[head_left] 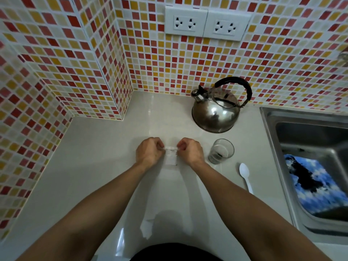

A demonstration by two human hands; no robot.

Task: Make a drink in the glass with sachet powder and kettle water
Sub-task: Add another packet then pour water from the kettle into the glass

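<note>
A small white sachet [171, 157] hangs between my two hands above the pale counter. My left hand [149, 152] pinches its top left corner and my right hand [190, 150] pinches its top right corner. To the right of my right hand stands a short clear glass [221, 151] with a dark speck inside. A white plastic spoon [245, 176] lies just right of the glass, bowl pointing away from me. Behind the glass sits a steel kettle [216, 113] with a black handle, spout facing left.
A steel sink [271, 132] fills the right side, with a blue and white cloth [312, 185] in its basin. Mosaic tiled walls close the back and left; two socket plates [207, 23] are on the back wall.
</note>
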